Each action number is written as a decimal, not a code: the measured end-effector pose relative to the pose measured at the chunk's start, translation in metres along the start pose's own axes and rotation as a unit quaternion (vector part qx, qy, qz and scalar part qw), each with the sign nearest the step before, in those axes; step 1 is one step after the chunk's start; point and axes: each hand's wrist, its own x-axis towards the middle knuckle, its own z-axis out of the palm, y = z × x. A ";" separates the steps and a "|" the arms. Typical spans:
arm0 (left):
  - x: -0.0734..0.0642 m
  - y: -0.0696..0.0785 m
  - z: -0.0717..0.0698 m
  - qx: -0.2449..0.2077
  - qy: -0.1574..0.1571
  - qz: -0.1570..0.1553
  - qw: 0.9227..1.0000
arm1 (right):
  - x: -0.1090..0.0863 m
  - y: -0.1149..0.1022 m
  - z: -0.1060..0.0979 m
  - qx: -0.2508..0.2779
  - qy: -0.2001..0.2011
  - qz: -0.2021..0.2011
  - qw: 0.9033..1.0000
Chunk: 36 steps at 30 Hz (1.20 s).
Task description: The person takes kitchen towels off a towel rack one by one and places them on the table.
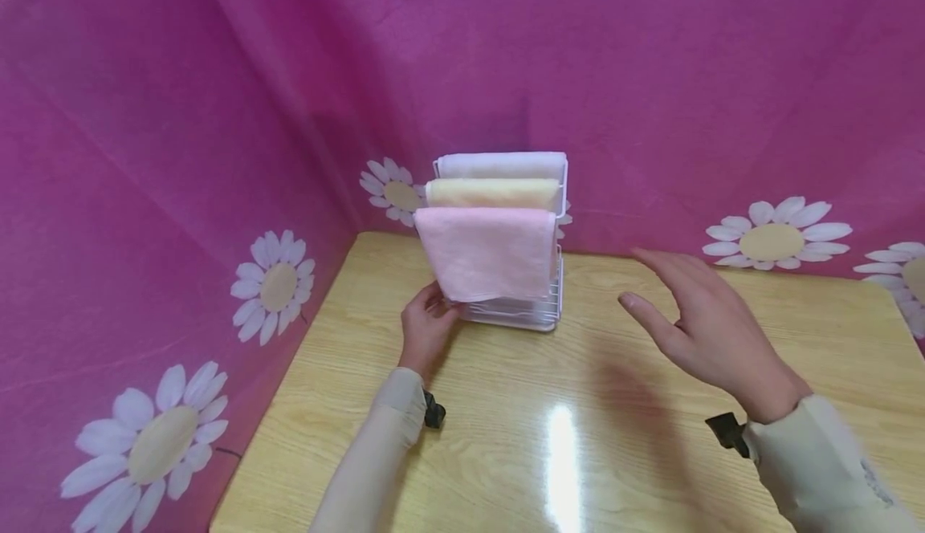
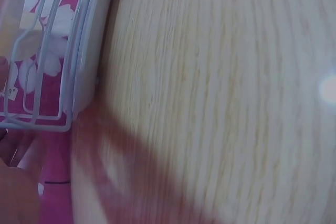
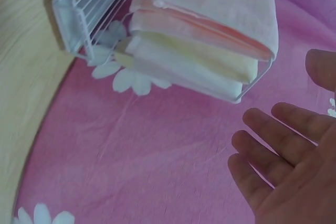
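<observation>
A white wire towel rack [image 1: 560,276] stands on the table with three folded towels draped over its bars. The pink towel [image 1: 491,252] hangs in front, the yellow towel [image 1: 495,192] behind it, and the white towel [image 1: 502,165] at the back. At the rack's lower left side, my left hand [image 1: 425,328] grips the frame, its fingertips partly hidden by the pink towel. To the right of the rack, my right hand [image 1: 711,328] hovers above the table, holding nothing. Its thumb and fingers [image 3: 262,153] are spread apart in the right wrist view.
The wood-grain table [image 1: 491,437] reaches back to a magenta cloth [image 1: 636,99] with white daisies, hung behind and on the left. A bright light reflection [image 1: 562,469] lies on the tabletop. Small black cameras [image 1: 433,411] are strapped at both wrists.
</observation>
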 end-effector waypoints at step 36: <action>0.000 0.009 0.005 0.014 0.020 -0.009 1.000 | 0.078 -0.039 0.026 0.053 0.033 -0.099 0.993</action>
